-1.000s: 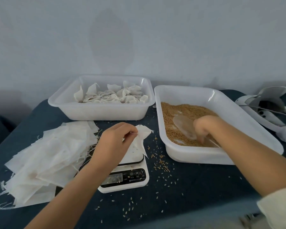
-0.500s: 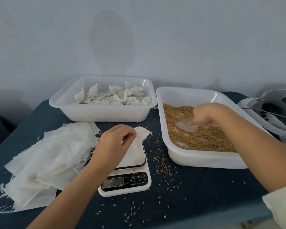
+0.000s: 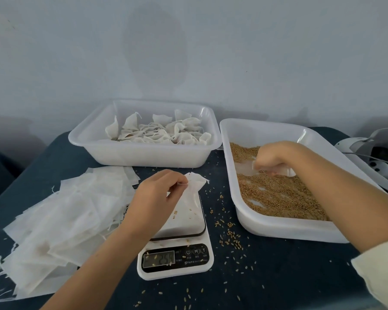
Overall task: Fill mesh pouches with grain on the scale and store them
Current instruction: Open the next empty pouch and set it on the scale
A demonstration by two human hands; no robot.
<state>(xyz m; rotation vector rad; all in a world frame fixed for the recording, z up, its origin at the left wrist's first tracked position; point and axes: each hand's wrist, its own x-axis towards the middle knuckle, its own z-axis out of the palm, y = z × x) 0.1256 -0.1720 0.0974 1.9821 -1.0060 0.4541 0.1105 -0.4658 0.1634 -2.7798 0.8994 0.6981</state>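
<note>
Right tray [image 3: 278, 227] grain [image 3: 278, 198], back tray [image 3: 143, 157] pouches [image 3: 157, 133]

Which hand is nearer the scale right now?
Left. The left hand is over the scale, pinching the pouch that rests on it. The right hand is off to the right, holding a scoop in the grain tray.

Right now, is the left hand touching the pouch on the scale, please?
Touching: the head view shows the left hand pinching the pouch at its top edge above the scale.
</note>
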